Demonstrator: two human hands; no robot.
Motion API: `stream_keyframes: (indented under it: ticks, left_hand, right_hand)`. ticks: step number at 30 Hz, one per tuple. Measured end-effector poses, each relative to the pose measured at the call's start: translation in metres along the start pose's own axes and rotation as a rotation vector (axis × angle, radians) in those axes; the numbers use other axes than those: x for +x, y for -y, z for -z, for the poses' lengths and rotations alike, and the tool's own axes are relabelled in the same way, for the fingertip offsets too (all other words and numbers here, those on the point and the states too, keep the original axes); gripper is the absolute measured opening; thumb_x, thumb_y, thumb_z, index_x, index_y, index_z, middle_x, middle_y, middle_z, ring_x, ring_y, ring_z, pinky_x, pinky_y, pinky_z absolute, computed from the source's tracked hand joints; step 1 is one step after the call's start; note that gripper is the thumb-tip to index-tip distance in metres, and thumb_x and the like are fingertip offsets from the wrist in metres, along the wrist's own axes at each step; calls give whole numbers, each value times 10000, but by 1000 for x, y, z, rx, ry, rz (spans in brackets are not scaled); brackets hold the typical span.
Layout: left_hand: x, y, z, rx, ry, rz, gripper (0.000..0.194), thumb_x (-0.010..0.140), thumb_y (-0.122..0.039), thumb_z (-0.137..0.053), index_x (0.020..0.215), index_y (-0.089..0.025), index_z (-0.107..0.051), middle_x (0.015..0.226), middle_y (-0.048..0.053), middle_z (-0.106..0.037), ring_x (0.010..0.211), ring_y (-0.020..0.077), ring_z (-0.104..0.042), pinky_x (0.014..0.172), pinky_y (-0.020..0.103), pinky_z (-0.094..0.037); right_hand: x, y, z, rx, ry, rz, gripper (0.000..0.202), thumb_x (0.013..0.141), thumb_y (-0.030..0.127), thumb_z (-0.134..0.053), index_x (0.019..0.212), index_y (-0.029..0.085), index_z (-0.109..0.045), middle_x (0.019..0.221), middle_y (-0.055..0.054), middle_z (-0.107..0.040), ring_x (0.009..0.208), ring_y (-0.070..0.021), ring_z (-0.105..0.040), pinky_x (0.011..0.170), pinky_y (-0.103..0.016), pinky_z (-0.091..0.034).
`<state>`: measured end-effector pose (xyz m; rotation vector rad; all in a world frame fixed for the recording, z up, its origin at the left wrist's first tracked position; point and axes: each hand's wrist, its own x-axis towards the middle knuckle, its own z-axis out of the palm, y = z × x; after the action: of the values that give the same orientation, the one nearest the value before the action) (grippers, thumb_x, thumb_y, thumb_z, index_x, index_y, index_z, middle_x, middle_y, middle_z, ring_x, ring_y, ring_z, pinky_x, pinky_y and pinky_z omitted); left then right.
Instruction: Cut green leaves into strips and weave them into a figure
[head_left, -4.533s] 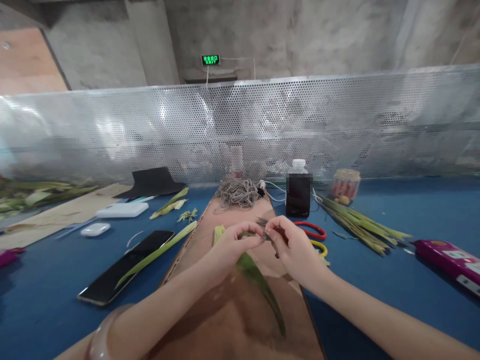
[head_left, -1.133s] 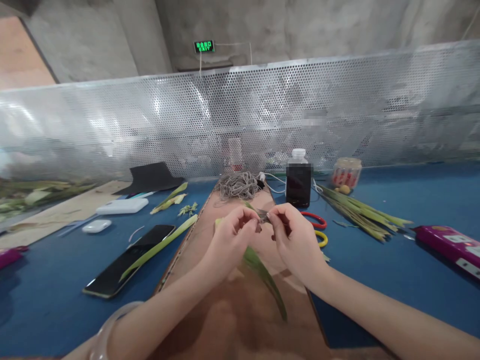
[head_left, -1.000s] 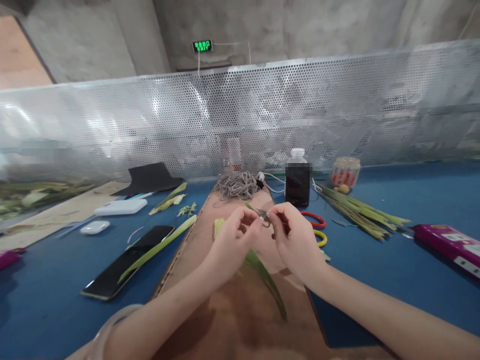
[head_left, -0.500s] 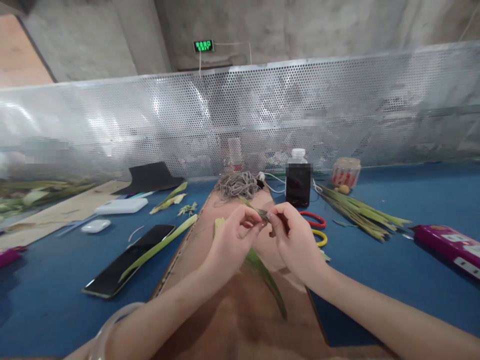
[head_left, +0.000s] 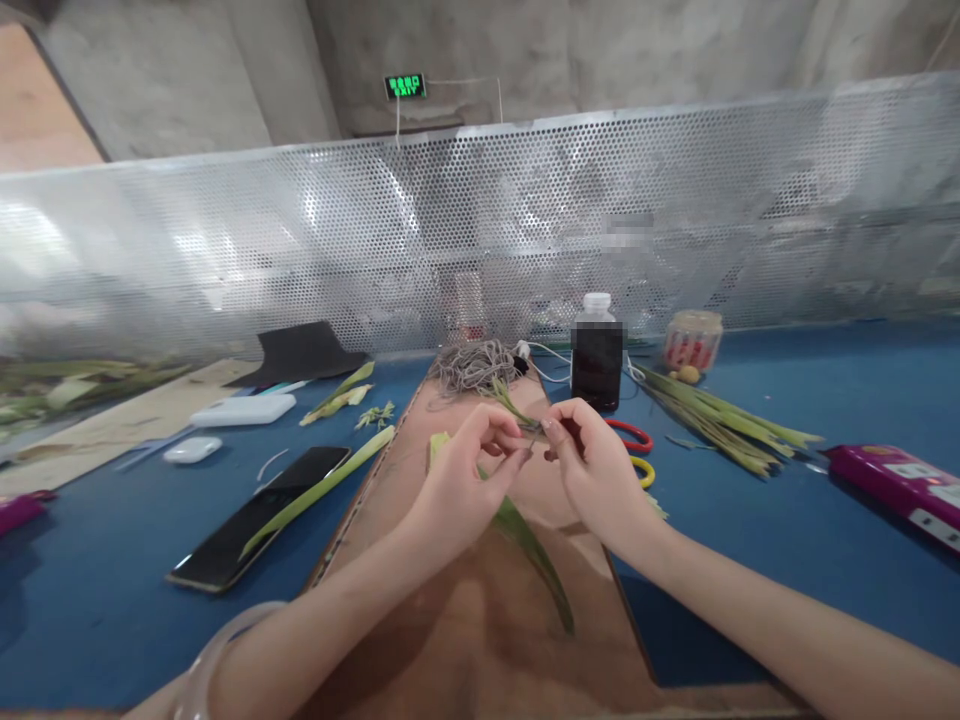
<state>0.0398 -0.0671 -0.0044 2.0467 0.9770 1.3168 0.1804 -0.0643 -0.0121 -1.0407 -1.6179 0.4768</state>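
Observation:
My right hand is closed in a pinch on the dark end of a small green leaf bundle, whose split strips point away to the upper left. Close beside it, my left hand also pinches with thumb and forefinger. What sits in that pinch is too thin to make out, perhaps a thread. Below the fingers a long green leaf lies on the brown board, its upper end hidden by my left hand. Behind the hands rests a heap of grey cord.
Red-and-yellow-handled scissors lie partly behind my right hand. Beyond stand a dark bottle and a jar. Leaf stalks and a purple pack are on the right. A phone under a pale leaf lies left.
The fingertips of my two hands have drawn slightly apart. The leaf bundle has turned, so its split strips now show more clearly above my fingers.

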Motion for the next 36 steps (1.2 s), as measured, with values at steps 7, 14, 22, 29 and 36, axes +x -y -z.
stream_keyframes:
  ticks: [7, 14, 22, 29, 36]
  left_hand:
    - [1, -3, 3, -111, 64, 13, 124, 764, -109, -514, 806, -188, -430, 797, -18, -481, 723, 96, -514, 648, 227, -397]
    - [1, -7, 6, -217, 145, 84, 130, 753, -110, -526, 782, -184, -424, 745, -24, -471, 719, 100, -491, 659, 229, -392]
    - [-1, -9, 8, -326, 179, 129, 125, 738, -112, -534, 764, -180, -431, 752, -23, -460, 692, 90, -483, 646, 220, -412]
    - [-2, -10, 9, -390, 198, 130, 124, 726, -99, -553, 748, -175, -457, 753, -17, -480, 714, 95, -499, 663, 228, -426]
    - [-1, 0, 4, -320, 171, 123, 231, 762, -136, -524, 975, -193, -454, 672, -44, -472, 653, 98, -498, 655, 249, -420]
  right_hand:
    - [1, 0, 2, 13, -12, -55, 103, 846, 266, -402, 776, 198, -435, 669, 6, -466, 592, -141, -459, 558, -270, -390]
    - [1, 2, 2, 46, -29, -100, 100, 827, 245, -403, 744, 195, -428, 630, 18, -436, 563, -134, -441, 543, -267, -379]
    - [0, 6, 1, 28, -40, -194, 93, 816, 229, -403, 736, 196, -436, 530, 44, -381, 457, -121, -337, 457, -253, -298]
    - [-1, 8, 1, 8, -60, -168, 95, 820, 223, -407, 733, 198, -435, 550, 33, -399, 481, -129, -360, 462, -253, -297]
    - [-1, 6, 4, -60, -59, -69, 75, 833, 216, -399, 768, 197, -431, 570, 28, -414, 477, -124, -379, 466, -253, -312]
